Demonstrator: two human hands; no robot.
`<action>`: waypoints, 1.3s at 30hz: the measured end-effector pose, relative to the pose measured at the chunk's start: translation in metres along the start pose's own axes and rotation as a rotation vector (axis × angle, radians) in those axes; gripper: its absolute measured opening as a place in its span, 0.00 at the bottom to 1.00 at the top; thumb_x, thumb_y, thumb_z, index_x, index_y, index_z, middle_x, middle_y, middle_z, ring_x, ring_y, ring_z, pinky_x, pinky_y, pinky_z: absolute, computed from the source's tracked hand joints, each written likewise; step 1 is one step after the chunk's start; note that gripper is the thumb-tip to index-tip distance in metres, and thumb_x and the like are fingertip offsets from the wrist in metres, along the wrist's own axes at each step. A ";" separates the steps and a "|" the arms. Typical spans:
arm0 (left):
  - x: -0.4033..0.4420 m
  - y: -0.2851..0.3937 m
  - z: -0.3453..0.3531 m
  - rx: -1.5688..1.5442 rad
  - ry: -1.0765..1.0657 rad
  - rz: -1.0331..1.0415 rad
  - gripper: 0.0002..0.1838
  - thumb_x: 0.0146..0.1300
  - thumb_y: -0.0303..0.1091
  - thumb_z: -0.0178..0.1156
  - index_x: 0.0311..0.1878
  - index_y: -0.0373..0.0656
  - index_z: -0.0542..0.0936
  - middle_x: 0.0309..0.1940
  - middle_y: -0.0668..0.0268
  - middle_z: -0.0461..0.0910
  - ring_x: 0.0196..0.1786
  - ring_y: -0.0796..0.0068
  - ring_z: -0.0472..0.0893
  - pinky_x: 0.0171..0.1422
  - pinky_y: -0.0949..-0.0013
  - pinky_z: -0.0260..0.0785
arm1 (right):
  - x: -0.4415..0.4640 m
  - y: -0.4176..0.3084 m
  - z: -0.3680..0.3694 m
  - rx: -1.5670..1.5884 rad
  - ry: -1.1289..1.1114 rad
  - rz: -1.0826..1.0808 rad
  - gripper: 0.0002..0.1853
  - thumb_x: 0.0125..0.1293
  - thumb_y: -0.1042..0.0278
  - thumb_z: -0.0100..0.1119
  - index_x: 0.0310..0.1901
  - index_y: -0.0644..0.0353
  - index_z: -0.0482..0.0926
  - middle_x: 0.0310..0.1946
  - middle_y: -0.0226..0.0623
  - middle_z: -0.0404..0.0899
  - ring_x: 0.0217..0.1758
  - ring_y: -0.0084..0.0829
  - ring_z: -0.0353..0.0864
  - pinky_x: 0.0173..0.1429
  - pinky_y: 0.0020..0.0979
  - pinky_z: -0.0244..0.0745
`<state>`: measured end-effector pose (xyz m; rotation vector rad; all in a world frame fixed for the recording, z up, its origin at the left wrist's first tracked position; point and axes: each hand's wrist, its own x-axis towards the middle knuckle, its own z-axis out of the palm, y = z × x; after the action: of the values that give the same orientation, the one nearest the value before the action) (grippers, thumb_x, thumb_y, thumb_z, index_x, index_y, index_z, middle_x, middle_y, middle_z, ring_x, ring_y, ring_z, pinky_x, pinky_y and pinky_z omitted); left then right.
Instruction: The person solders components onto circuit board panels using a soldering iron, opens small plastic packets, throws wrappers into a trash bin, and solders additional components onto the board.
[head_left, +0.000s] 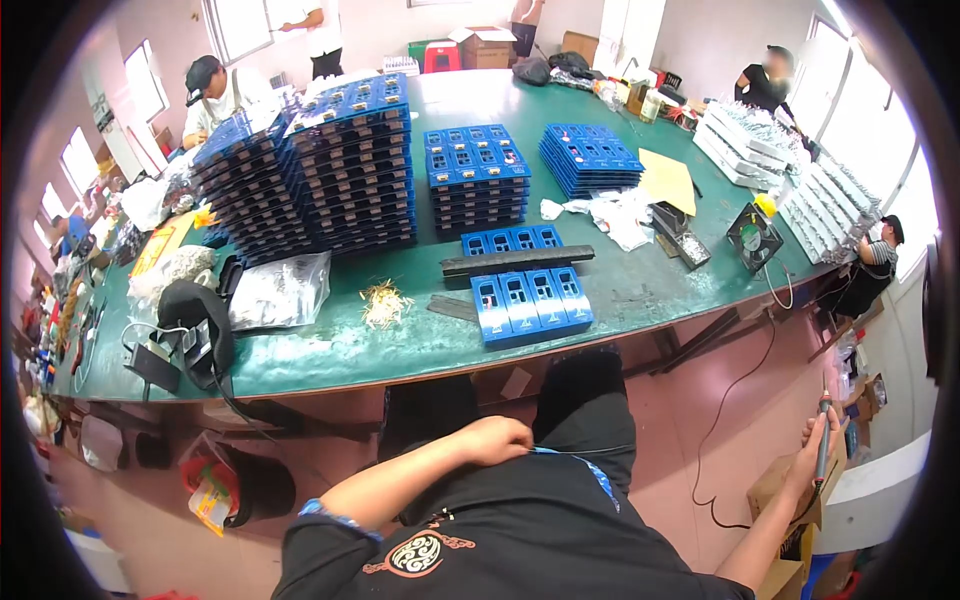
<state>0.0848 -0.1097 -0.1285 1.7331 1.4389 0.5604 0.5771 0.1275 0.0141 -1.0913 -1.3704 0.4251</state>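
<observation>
My left hand (pixel 497 440) rests over my lap at the shirt hem, its fingers curled closed. A thin line runs rightward from it; what the fingers hold is unclear. Out to the right, away from the table, my right hand (pixel 815 450) grips a soldering iron (pixel 824 430) with its tip pointing up. The iron's cord hangs down and loops over the floor. In front of me on the table lies a blue panel with rectangular openings (pixel 530 310), and a dark bar (pixel 517 262) lies across it.
Tall stacks of blue panels (pixel 355 165) stand at left, with lower stacks (pixel 477 170) beyond. A small fan (pixel 754 235) and white stacked trays (pixel 825 215) are at right. Loose yellowish pieces (pixel 384 303), a plastic bag (pixel 280 290) and a black bin (pixel 262 485) are nearby. Other people surround the table.
</observation>
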 end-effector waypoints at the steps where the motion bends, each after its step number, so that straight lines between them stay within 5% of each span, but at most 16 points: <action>1: 0.018 0.001 0.008 0.005 -0.057 0.023 0.11 0.63 0.38 0.60 0.42 0.42 0.83 0.41 0.57 0.83 0.48 0.56 0.82 0.53 0.58 0.73 | 0.000 -0.008 -0.002 0.008 -0.008 -0.012 0.17 0.74 0.61 0.54 0.58 0.59 0.73 0.33 0.25 0.72 0.33 0.14 0.66 0.38 0.19 0.62; 5: 0.049 0.017 0.017 -0.014 -0.193 0.036 0.13 0.65 0.39 0.59 0.45 0.41 0.84 0.42 0.56 0.83 0.49 0.56 0.82 0.54 0.60 0.73 | -0.004 -0.027 -0.002 0.002 -0.050 -0.030 0.16 0.74 0.61 0.53 0.58 0.60 0.73 0.32 0.26 0.71 0.33 0.16 0.66 0.39 0.21 0.62; 8: 0.032 0.010 0.012 -0.129 -0.004 0.126 0.16 0.66 0.41 0.59 0.49 0.40 0.83 0.45 0.56 0.82 0.52 0.58 0.81 0.57 0.61 0.72 | -0.012 -0.028 0.005 0.023 -0.131 -0.022 0.16 0.75 0.61 0.52 0.58 0.60 0.72 0.31 0.25 0.71 0.33 0.16 0.67 0.38 0.20 0.62; 18: -0.047 -0.038 -0.015 -0.787 0.293 -0.402 0.17 0.70 0.39 0.59 0.55 0.38 0.79 0.45 0.63 0.83 0.47 0.75 0.80 0.56 0.70 0.73 | -0.024 -0.031 0.094 0.388 -0.352 0.154 0.14 0.74 0.59 0.52 0.55 0.56 0.68 0.27 0.24 0.70 0.29 0.15 0.66 0.33 0.18 0.59; 21: -0.041 -0.040 -0.014 -0.921 0.375 -0.416 0.13 0.71 0.31 0.57 0.54 0.37 0.78 0.44 0.63 0.82 0.45 0.75 0.79 0.55 0.71 0.73 | -0.015 -0.023 0.122 0.445 -0.397 0.211 0.12 0.74 0.60 0.53 0.52 0.55 0.69 0.27 0.24 0.69 0.28 0.15 0.66 0.33 0.18 0.59; 30: -0.039 -0.063 -0.024 -1.067 0.428 -0.521 0.15 0.70 0.34 0.59 0.55 0.36 0.77 0.43 0.62 0.81 0.43 0.75 0.80 0.53 0.70 0.75 | -0.010 0.008 0.191 0.629 -0.525 0.393 0.09 0.69 0.66 0.61 0.47 0.57 0.74 0.27 0.25 0.71 0.28 0.17 0.66 0.32 0.20 0.59; 39: -0.021 -0.040 -0.078 -1.225 0.488 -0.585 0.16 0.65 0.35 0.65 0.55 0.45 0.79 0.48 0.61 0.81 0.47 0.71 0.80 0.54 0.68 0.76 | 0.008 -0.004 0.257 0.898 -0.549 0.479 0.16 0.71 0.56 0.56 0.49 0.59 0.73 0.26 0.31 0.69 0.28 0.22 0.63 0.31 0.23 0.57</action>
<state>-0.0037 -0.1058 -0.1120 0.2053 1.3251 1.2239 0.3420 0.2273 -0.0199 -0.5289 -1.1350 1.6068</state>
